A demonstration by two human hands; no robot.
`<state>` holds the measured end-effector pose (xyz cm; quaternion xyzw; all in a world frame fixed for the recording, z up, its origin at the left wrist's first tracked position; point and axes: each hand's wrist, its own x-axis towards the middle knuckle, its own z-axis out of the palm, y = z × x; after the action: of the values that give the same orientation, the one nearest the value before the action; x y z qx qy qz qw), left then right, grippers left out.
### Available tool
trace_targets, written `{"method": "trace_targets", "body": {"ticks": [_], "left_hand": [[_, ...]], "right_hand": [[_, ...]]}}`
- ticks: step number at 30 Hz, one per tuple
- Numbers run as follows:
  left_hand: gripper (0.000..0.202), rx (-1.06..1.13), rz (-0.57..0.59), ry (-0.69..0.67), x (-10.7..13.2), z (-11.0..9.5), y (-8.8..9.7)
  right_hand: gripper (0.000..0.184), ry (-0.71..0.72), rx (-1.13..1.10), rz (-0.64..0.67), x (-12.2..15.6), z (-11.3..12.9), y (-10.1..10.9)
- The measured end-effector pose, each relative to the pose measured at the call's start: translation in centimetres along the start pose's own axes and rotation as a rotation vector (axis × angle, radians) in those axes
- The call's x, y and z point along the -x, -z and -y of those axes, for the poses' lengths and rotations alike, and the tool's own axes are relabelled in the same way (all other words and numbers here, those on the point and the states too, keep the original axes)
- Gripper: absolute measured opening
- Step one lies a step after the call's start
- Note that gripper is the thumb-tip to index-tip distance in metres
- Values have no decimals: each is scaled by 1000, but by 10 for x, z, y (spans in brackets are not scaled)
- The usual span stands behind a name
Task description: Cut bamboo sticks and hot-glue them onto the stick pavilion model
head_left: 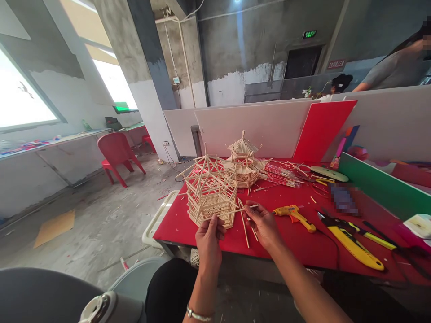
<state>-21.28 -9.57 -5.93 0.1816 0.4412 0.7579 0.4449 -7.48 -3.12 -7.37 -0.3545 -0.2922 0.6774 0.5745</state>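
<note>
A hexagonal pavilion frame of thin wooden sticks [210,190] stands near the front left of a red table [286,242]. My left hand [209,237] is closed in a pinch on the frame's lower front edge. My right hand [262,223] is closed on a thin wooden stick [247,208] that points left toward the frame. A smaller finished stick pavilion [243,159] stands just behind the frame. Loose sticks [245,229] lie on the table between my hands.
A yellow glue gun [295,216] lies right of my right hand, then a yellow utility knife [353,240] and black scissors. Bundled sticks [281,175] lie behind. White and red boards wall the back. A red chair [116,154] stands left; another person sits far right.
</note>
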Motion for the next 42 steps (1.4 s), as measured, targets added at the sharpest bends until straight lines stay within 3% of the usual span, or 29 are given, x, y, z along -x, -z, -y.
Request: {"method": "trace_targets", "body": {"ticks": [42], "left_hand": [[34,27,-20,-15,-6,-2,0]], "right_hand": [[47,2,-2,31,-5,-1,-5]]}}
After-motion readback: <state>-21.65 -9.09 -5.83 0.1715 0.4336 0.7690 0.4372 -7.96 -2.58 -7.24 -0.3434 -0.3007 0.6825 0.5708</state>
